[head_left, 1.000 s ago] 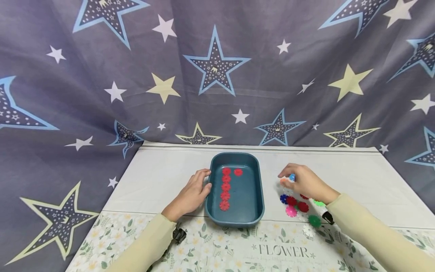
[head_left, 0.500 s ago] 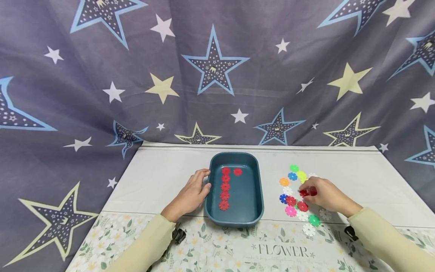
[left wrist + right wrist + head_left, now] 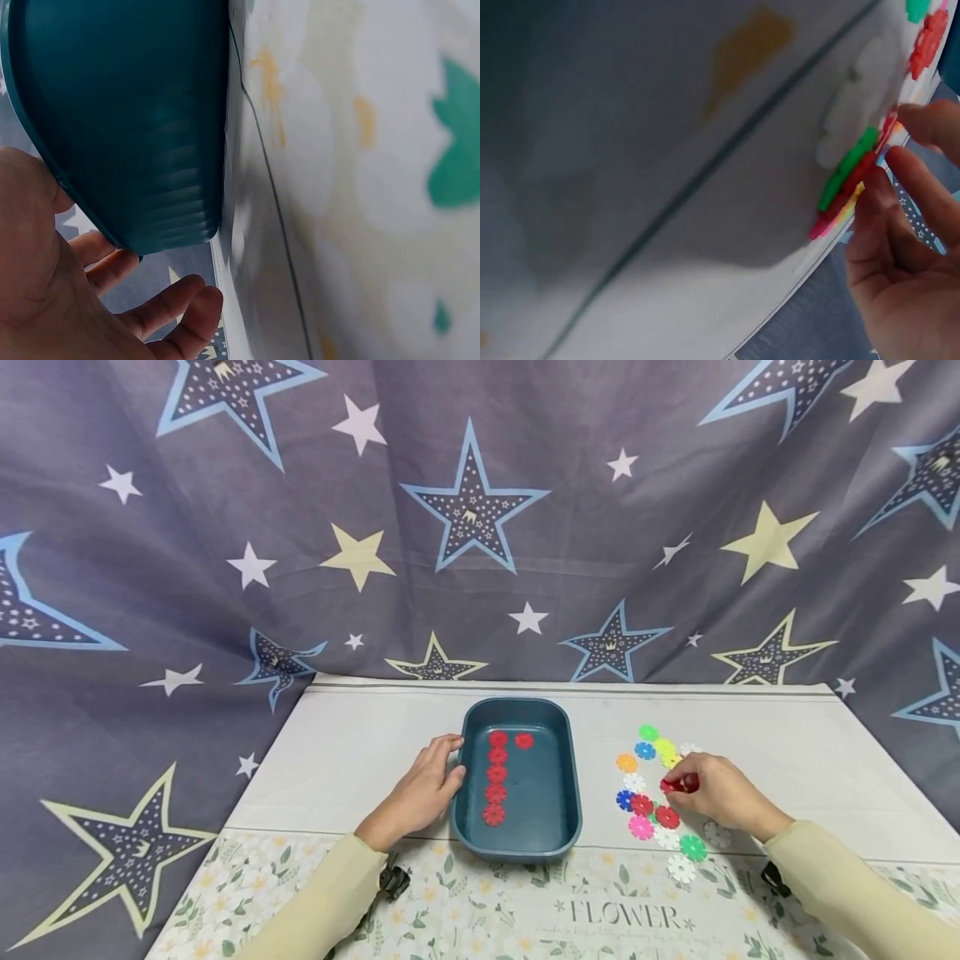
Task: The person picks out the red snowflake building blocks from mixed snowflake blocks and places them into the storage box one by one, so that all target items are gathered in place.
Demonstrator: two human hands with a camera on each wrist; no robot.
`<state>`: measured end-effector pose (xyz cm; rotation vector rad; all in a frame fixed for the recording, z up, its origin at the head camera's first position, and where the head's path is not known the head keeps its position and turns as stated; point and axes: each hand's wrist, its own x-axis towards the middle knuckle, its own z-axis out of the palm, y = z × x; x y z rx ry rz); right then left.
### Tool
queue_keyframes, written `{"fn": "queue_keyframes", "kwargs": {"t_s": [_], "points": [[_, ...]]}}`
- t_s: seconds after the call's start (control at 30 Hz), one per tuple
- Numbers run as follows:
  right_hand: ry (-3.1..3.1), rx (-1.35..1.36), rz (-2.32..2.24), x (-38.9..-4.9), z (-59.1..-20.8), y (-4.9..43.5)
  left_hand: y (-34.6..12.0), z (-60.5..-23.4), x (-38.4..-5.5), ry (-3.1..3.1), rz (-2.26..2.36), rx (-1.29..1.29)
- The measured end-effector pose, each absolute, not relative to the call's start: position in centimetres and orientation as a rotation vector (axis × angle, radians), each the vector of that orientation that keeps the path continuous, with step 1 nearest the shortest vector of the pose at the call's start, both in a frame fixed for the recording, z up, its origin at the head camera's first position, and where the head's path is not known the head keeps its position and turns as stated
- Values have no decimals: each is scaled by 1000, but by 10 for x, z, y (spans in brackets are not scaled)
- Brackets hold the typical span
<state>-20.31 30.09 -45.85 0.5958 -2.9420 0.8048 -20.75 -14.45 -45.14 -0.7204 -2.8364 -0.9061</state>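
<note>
My left hand [image 3: 420,789] rests against the left rim of a dark teal tray [image 3: 543,802], thumb and fingertips touching its edge. Red flower-shaped plastic discs lie in the tray: a column [image 3: 497,773] on the left and a single disc [image 3: 524,741] at the upper right. To the tray's right, my right hand [image 3: 723,789] pinches a red flower disc [image 3: 667,785] between thumb and fingers, low over a scattered group. Fingers hide part of this disc. Close by lie two other red discs, one [image 3: 641,804] beside a blue disc [image 3: 625,800], one [image 3: 667,817] further right.
Around the right hand lie green [image 3: 693,847], pink [image 3: 641,827], orange [image 3: 626,763], yellow [image 3: 664,747] and white discs [image 3: 681,868], some overlapping. A floral cloth [image 3: 480,910] covers the table's front. Behind the table hangs a star-patterned curtain [image 3: 577,552].
My right hand has moved right and toward me from the orange and blue discs, uncovering the back of the group. It now pinches a red flower disc. The left hand stays at the tray.
</note>
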Motion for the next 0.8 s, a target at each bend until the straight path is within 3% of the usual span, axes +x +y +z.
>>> {"fn": "queue_keyframes", "kwargs": {"t_s": [0.37,0.8], "points": [[-2733,740,733,-213,-434,269,-145,-452,-208,-2839,-902,-707],[-2481,1054,802,-229,-412,189,-146,-451,-207,-2850,-898,-693]]}}
